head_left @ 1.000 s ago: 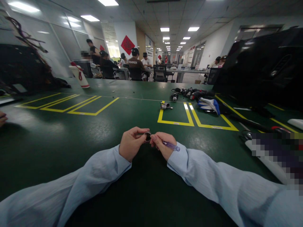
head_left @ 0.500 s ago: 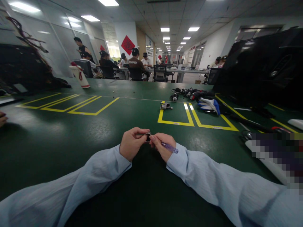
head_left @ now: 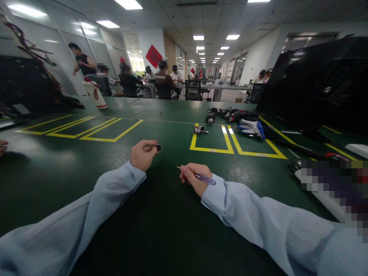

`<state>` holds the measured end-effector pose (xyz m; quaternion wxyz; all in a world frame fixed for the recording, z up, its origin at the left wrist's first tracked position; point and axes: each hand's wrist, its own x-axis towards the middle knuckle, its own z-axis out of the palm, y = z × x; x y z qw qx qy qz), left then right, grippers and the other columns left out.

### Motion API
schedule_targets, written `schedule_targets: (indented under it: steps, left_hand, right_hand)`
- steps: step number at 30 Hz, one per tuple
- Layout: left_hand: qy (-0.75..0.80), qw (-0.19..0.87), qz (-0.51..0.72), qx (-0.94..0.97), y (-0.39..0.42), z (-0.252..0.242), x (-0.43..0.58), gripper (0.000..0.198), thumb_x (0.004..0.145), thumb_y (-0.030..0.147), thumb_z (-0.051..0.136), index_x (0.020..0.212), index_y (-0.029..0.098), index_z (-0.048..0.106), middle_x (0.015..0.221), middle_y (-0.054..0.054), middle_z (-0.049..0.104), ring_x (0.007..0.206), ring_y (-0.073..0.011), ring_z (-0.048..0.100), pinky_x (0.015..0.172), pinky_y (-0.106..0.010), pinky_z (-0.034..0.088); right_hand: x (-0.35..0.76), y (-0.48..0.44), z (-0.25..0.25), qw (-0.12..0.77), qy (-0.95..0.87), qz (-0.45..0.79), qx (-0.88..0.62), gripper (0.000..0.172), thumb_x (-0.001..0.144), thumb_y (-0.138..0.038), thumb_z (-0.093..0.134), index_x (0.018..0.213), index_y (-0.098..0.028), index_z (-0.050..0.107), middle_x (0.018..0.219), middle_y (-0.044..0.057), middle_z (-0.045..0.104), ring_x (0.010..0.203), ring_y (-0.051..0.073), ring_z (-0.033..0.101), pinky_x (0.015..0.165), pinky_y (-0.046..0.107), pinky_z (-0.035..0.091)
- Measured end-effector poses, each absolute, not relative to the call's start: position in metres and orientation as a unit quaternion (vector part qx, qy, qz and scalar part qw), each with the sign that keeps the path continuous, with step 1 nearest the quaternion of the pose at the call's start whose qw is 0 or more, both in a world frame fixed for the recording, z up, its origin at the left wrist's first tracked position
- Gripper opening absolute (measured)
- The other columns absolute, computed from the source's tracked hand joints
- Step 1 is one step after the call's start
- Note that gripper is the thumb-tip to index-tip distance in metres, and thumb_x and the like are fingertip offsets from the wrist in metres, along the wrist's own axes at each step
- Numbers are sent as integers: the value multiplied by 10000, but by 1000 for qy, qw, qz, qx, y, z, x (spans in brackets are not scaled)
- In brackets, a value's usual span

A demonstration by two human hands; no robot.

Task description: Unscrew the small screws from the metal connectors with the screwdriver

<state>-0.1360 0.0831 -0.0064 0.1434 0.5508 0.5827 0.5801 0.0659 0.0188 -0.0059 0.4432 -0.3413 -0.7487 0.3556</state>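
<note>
Between the thumb and fingers of my left hand [head_left: 143, 155] is a small round metal ring [head_left: 158, 148], dark inside, held above the green table. My right hand [head_left: 196, 177] is closed around a screwdriver with a clear purple handle [head_left: 206, 179]; its thin metal tip points left and touches nothing. A gap separates the ring from the screwdriver tip. Farther off, metal cylindrical parts [head_left: 200, 130] lie at the back left of a yellow-taped box.
Blue-and-white gloves [head_left: 252, 128] and a pile of dark tools with cables [head_left: 230, 114] lie at the back right. A white cup [head_left: 96, 94] stands at the back left. Dark monitors flank the green table [head_left: 161, 222]. Another person's hand [head_left: 2, 147] shows at the left edge.
My left hand has moved left and away from me with the ring, off the screwdriver tip. My right hand has stayed nearly in place. A person in the background has shifted left.
</note>
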Motion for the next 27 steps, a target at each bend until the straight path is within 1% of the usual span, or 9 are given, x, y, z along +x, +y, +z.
schedule_targets:
  steps: [3,8,15,18,20,22,24,26,27]
  left_hand:
    - [671,-30,501,545,109,-4,-183,117,657,195,551,752,130,574,894,-46,656,717,-143,637,685,-279,531]
    - [722,-92,447,519,112,10,-252,24,649,177,553,658,158,543,747,1,613,934,-243,566,875,-424,417]
    - [740,-76,399,536,112,11,-305,467,568,615,552,564,149,516,576,43,565,1028,-332,489,836,-470,382]
    - [734,-88,394,547,119,4,-317,514,544,658,525,621,151,551,724,28,640,1047,-371,476,808,-494,375]
    - [723,-101,393,559,121,1,-319,498,563,625,529,711,153,583,921,-6,651,1067,-392,460,814,-508,360]
    - [705,-138,394,573,120,2,-313,527,610,587,507,885,144,583,1168,-35,555,1126,-417,395,873,-539,304]
    - [675,-197,385,598,115,4,-296,584,682,537,459,1092,123,494,1353,-43,364,1200,-429,283,953,-573,191]
    - [640,-219,353,646,109,6,-266,577,750,456,429,1202,99,391,1414,-58,241,1253,-394,209,1012,-555,112]
    - [626,-215,331,672,105,6,-247,548,776,420,415,1211,89,378,1415,-75,240,1266,-365,210,1029,-529,124]
  right_hand:
    - [67,18,-5,438,-756,356,-331,347,846,-339,417,610,-144,580,521,-4,551,462,65,474,470,179,371]
    - [67,18,-5,424,-757,374,-329,341,843,-330,427,602,-138,573,516,-7,535,457,62,461,457,176,360]
    - [67,22,-8,410,-766,374,-325,338,847,-335,433,606,-142,570,521,-15,541,457,58,464,458,171,362]
    - [67,20,-8,409,-769,367,-328,339,847,-340,433,603,-146,569,517,-18,545,454,57,468,460,170,365]
    - [66,20,-8,416,-769,356,-330,348,852,-349,421,609,-150,570,516,-20,548,452,57,474,465,171,372]
    - [67,23,-7,426,-778,326,-327,346,857,-352,412,626,-153,576,537,-17,562,470,60,495,483,170,389]
    - [69,34,-6,434,-793,248,-349,326,850,-354,423,642,-159,581,571,-16,576,509,66,522,512,167,408]
    - [73,53,-4,436,-786,119,-422,294,838,-359,439,666,-170,583,606,-16,581,569,80,546,556,169,424]
    - [76,66,-4,435,-776,94,-447,268,836,-349,443,703,-168,587,635,-3,593,597,97,554,572,185,429]
